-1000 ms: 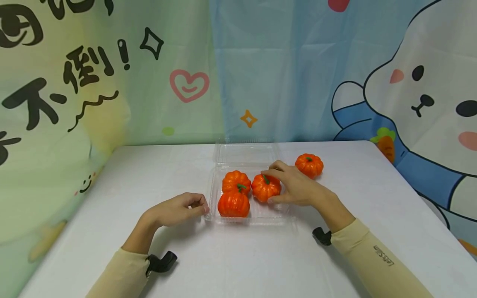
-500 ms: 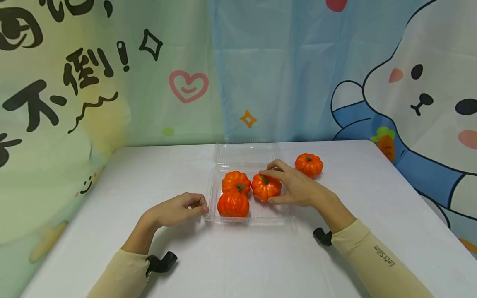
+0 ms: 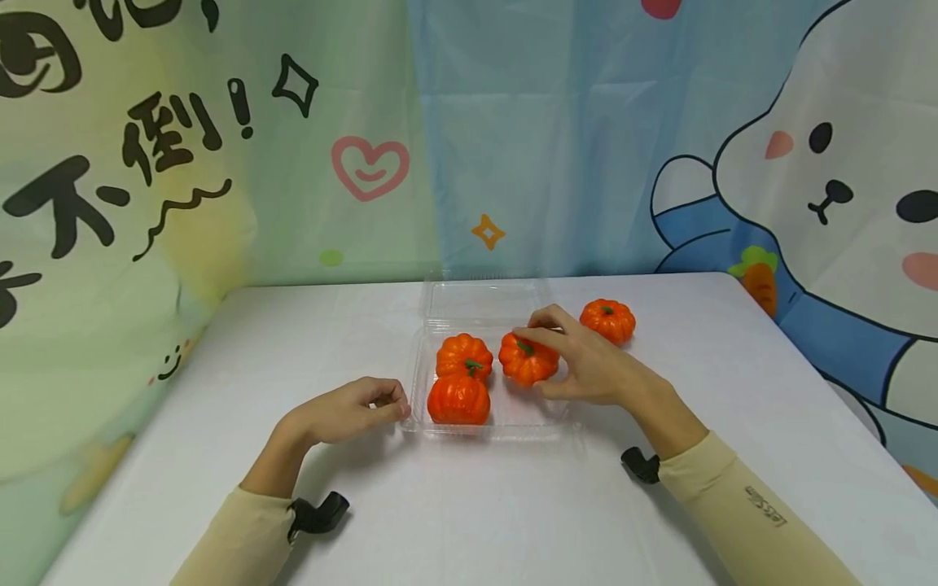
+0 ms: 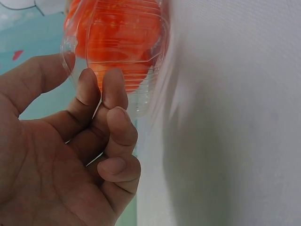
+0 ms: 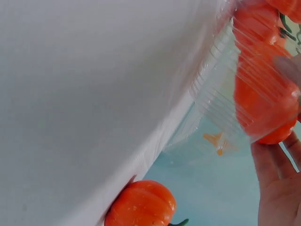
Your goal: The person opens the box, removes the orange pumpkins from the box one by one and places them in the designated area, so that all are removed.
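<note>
A hinged clear plastic box point(image 3: 516, 425) lies with its lid laid back on the table. My left hand point(image 3: 359, 411) pinches its left rim between thumb and fingertips; the ribbed wall shows close up in the left wrist view. Over the box's right half, my right hand point(image 3: 586, 358) grips a small orange pumpkin point(image 3: 526, 362) with a green stem, fingers on its far side and thumb on its near side. Two more pumpkins sit in the left half, a rear one point(image 3: 463, 356) and a front one point(image 3: 458, 400), touching each other.
Another orange pumpkin point(image 3: 608, 321) stands on the white table point(image 3: 469, 513), right of the box and behind my right hand. A printed cloth backdrop point(image 3: 506, 146) hangs along the table's far edge. The clear lid point(image 3: 484, 301) extends toward it.
My right hand and the pumpkin it grips have shifted slightly right and away from me. The left hand and the other pumpkins have stayed in place.
</note>
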`<state>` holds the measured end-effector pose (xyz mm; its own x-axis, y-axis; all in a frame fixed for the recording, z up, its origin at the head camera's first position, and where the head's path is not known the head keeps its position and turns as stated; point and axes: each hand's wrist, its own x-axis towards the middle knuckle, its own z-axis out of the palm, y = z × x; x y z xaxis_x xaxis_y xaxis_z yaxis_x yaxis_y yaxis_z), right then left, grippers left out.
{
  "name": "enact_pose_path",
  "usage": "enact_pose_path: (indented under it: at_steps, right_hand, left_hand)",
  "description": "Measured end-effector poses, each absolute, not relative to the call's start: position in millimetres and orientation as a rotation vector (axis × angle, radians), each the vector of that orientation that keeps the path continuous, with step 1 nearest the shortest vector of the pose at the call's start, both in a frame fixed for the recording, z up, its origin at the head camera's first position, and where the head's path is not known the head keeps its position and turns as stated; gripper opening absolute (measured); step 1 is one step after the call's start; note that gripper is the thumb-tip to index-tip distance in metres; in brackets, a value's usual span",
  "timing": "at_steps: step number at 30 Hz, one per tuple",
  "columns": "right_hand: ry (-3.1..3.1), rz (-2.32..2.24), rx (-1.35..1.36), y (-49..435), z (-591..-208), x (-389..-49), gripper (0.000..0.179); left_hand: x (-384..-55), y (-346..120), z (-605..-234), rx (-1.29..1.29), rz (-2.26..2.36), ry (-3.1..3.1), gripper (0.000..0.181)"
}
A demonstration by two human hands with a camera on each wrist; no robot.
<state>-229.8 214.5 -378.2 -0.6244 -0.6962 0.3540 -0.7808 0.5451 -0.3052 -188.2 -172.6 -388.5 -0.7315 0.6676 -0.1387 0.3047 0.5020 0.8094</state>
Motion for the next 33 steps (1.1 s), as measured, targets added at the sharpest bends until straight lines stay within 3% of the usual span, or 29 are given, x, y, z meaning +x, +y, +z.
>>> enact_pose_path:
  at_steps: [12,33]
  right_hand:
    - [-2.468,0.656,1.185,235.5,-360.9,-226.4,0.072]
    - [-2.440,0.624,1.006,290.5,-369.7,-215.4,0.076]
  left_hand:
    - [-188.9,-172.2,-389.6,0.817,1.128,2.314,0.019]
    - [-188.8,-171.9,-391.0,0.806,1.151,2.298,0.017]
